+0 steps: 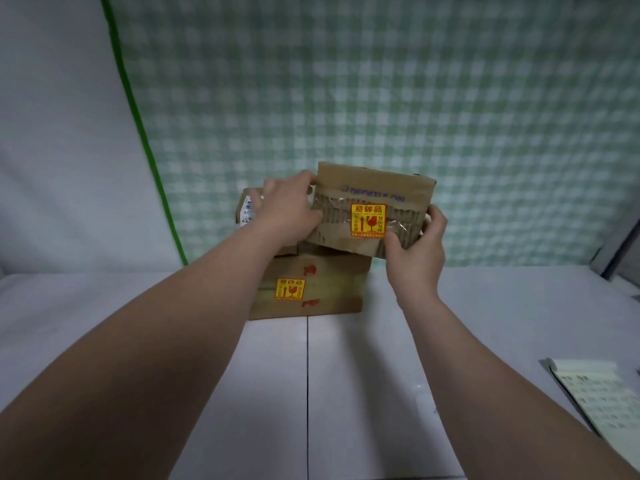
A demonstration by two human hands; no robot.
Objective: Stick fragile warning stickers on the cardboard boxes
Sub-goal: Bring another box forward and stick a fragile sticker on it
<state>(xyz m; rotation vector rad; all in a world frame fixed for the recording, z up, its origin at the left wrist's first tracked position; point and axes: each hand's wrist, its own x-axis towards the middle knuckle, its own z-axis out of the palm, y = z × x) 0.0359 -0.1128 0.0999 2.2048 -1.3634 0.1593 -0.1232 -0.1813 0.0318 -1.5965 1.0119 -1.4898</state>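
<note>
My left hand (289, 211) and right hand (417, 247) grip the ends of the torn brown cardboard box (372, 209), already wearing its yellow fragile sticker (368, 220), held above the stickered lower carton (311, 287); I reckon stacking it comes next.

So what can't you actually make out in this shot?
Head view only:
- The third box behind the left hand: mostly hidden, label too small.
- Blue print on the held box: blurred.
- Sticker sheet: cut by the right edge, print blurred.
- Lower box: top covered.
</note>
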